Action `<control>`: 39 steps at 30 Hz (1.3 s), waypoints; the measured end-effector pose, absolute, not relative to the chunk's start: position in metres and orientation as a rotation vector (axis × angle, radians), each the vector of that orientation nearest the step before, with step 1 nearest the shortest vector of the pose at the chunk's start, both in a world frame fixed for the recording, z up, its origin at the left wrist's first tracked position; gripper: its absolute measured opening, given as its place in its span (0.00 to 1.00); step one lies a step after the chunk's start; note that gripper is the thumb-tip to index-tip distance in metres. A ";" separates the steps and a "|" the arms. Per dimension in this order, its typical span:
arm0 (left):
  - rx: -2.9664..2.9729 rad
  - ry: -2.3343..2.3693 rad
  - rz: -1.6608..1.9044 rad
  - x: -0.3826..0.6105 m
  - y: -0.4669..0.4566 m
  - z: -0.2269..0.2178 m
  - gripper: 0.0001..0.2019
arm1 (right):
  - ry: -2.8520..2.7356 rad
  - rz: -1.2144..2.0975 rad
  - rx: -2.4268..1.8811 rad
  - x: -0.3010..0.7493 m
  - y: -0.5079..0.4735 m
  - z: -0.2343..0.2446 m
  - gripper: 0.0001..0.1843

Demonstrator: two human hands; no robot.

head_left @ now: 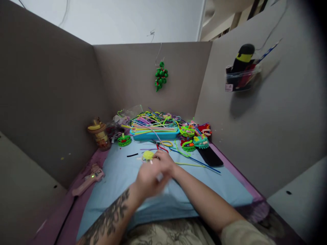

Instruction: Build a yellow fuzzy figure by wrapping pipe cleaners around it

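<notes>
My right hand (165,160) is closed over the mat, its fingertips at the edge of a small yellow rounded piece (148,155). Crossing in front of it, my left hand (150,178) is smeared by motion, and its fingers do not show clearly. A small pale thing shows by the left hand, too blurred to name. Just beyond the hands lie red-handled pliers or scissors (162,147), partly covered. Close by are a short black strip (132,155), a blue pipe cleaner (204,164) and a yellow-green pipe cleaner (190,164).
A blue tray (155,136) heaped with pipe cleaners stands at the back. Several fuzzy figures (201,142) and a black phone-like slab (211,157) lie right. Left are a green figure (124,140), a lidded cup (100,136) and a pink glue gun (89,178). Grey panels surround the table.
</notes>
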State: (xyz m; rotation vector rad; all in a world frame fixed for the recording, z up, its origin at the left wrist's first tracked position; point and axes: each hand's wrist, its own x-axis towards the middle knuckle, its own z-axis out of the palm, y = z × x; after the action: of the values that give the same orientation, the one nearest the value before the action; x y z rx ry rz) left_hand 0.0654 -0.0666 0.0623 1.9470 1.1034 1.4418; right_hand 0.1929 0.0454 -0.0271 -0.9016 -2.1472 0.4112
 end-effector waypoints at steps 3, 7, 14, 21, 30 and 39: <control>2.033 1.492 1.290 0.054 -0.022 0.047 0.06 | -2.150 0.403 -0.897 0.194 0.047 -0.028 0.06; 2.019 1.943 1.005 0.039 0.012 0.017 0.10 | -2.125 0.395 -0.922 0.196 0.048 -0.028 0.05; 2.050 1.945 0.957 0.041 0.004 -0.006 0.13 | -2.053 0.403 -0.994 0.196 0.053 -0.032 0.04; 1.812 1.709 1.182 0.040 0.016 -0.019 0.15 | -2.025 0.421 -0.947 0.194 0.054 -0.034 0.05; 1.647 1.517 1.404 0.040 0.017 -0.020 0.12 | -1.909 0.442 -0.934 0.188 0.053 -0.027 0.09; 1.461 1.387 1.457 0.038 0.024 -0.027 0.22 | -1.816 0.531 -0.940 0.187 0.051 -0.023 0.07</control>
State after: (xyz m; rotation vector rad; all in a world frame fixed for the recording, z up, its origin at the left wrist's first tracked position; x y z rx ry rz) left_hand 0.0382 0.0235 -0.0268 1.4610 1.3870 1.4566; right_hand 0.1872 0.0513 -0.0232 -0.9400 -1.8161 0.5305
